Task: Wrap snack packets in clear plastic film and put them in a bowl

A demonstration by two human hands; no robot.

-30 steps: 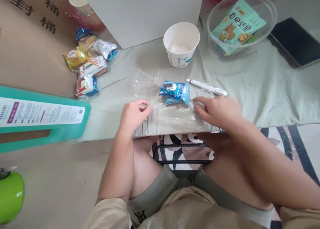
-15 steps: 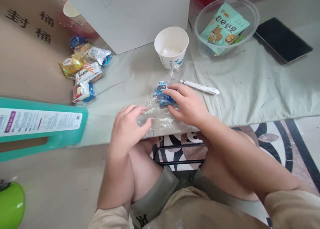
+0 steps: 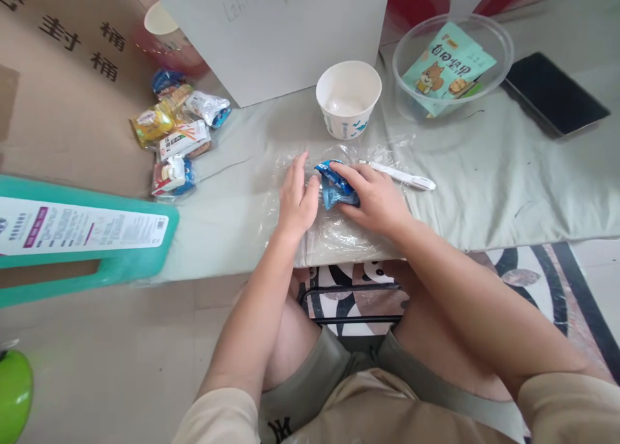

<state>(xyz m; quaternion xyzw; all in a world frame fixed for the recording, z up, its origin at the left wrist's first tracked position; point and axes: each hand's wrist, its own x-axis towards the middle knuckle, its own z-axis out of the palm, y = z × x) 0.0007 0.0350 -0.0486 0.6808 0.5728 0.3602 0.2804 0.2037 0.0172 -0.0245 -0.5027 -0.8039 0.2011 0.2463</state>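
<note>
Two small blue snack packets (image 3: 338, 184), as far as I can make out, lie on a crumpled sheet of clear plastic film (image 3: 334, 237). My right hand (image 3: 375, 195) curls over them from the right, thumb below and fingertips on top. On their left, my left hand (image 3: 298, 199) rests on the film with fingers stretched out, its thumb close to the packets and nothing in its grasp. A white paper bowl (image 3: 349, 102) stands just behind. Beyond my right fingers lies a white box cutter (image 3: 402, 175), partly covered by the film.
Several wrapped snacks (image 3: 184, 134) are heaped by a cardboard box (image 3: 62, 102). At the back right are a clear plastic tub (image 3: 504, 50) holding a green snack bag (image 3: 448, 70), and a black phone (image 3: 557, 95). A teal carton (image 3: 130, 263) is at left; a white box (image 3: 290, 37) stands behind.
My left hand has moved right and forward, flattening onto the film beside the packets. My right hand has closed around the packets, and the film is spread wider. The view has shifted slightly.
</note>
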